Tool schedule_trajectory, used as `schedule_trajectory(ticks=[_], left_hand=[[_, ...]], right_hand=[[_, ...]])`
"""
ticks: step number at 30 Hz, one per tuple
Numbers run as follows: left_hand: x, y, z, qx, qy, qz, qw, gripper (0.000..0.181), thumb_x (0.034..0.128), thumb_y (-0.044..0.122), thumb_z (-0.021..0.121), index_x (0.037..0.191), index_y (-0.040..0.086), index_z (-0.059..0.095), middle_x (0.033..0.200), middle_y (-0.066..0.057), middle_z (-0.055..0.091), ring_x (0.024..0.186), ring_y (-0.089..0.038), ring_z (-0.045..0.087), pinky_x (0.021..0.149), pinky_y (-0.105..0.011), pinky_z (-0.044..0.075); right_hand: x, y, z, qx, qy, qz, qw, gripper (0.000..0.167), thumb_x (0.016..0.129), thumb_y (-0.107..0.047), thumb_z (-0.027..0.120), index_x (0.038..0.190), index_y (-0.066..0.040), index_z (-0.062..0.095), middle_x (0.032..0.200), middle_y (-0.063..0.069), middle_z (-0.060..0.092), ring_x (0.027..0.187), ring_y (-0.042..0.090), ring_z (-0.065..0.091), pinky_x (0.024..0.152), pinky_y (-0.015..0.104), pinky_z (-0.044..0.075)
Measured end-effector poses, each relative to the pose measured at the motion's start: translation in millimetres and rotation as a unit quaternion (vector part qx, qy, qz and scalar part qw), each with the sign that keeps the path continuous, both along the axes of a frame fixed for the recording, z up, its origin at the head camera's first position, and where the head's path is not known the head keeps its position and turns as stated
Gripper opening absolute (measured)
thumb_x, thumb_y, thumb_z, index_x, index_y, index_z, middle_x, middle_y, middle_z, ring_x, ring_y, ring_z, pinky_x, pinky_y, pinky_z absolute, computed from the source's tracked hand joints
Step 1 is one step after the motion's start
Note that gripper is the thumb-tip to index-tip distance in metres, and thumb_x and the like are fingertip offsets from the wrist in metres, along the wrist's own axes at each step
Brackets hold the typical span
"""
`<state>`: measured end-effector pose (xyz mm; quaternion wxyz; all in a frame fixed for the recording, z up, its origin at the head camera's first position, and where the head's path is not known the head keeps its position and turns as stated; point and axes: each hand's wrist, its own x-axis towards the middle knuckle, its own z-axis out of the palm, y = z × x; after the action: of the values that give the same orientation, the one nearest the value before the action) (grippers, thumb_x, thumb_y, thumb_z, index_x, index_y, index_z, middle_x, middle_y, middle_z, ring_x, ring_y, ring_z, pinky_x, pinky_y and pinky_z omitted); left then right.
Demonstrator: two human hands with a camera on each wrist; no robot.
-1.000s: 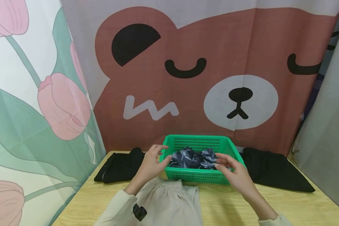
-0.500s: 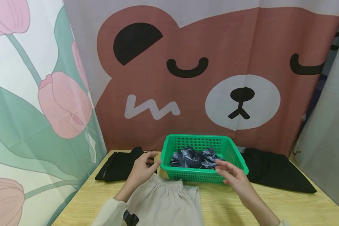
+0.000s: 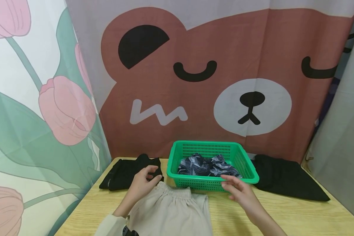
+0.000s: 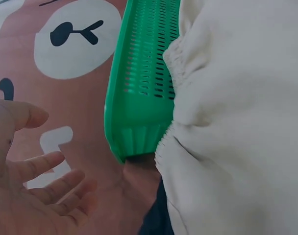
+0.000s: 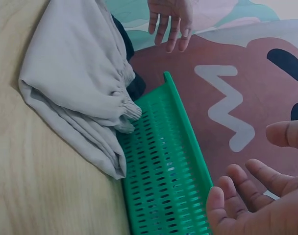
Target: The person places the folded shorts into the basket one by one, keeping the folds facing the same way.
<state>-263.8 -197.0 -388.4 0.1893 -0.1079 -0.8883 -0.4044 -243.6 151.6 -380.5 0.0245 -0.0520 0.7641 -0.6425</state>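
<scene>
Beige elastic-waist garment (image 3: 177,209) lies on the table in front of the green basket (image 3: 212,183). Crumpled dark blue patterned cloth (image 3: 197,165) sits inside the basket. My left hand (image 3: 143,184) hovers over the garment's left side near a folded black cloth (image 3: 121,173), holding nothing, its fingers loosely bent; the left wrist view shows the same hand (image 4: 41,181) spread apart from the basket. Just at the basket's front right rim, my right hand (image 3: 243,198) is held with relaxed fingers and nothing in them. In the right wrist view that hand (image 5: 266,196) appears beside the basket wall (image 5: 161,171).
Another folded black cloth (image 3: 289,178) lies right of the basket on the wooden table (image 3: 239,216). Behind the table hangs a curtain (image 3: 200,114) with a bear print, and a tulip-print curtain (image 3: 41,137) hangs at the left.
My left hand has moved left and down, away from the basket's left edge. My right hand has drawn back slightly toward the front, off the cloth in the basket.
</scene>
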Motion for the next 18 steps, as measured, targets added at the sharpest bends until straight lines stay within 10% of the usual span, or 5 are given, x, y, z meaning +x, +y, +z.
schedule_trajectory(ticks=[18], left_hand=[[14.9, -21.7, -26.3, 0.018, -0.074, 0.036, 0.9964, 0.043, 0.0861, 0.023, 0.072, 0.122, 0.003, 0.06, 0.113, -0.02, 0.062, 0.094, -0.03, 0.062, 0.08, -0.047, 0.05]], right_hand=[[2.8, -10, -29.4, -0.004, -0.028, 0.02, 0.9994, 0.05, 0.095, -0.028, 0.063, 0.135, 0.001, 0.053, 0.125, 0.015, 0.059, 0.115, 0.031, 0.053, 0.084, 0.054, 0.047]])
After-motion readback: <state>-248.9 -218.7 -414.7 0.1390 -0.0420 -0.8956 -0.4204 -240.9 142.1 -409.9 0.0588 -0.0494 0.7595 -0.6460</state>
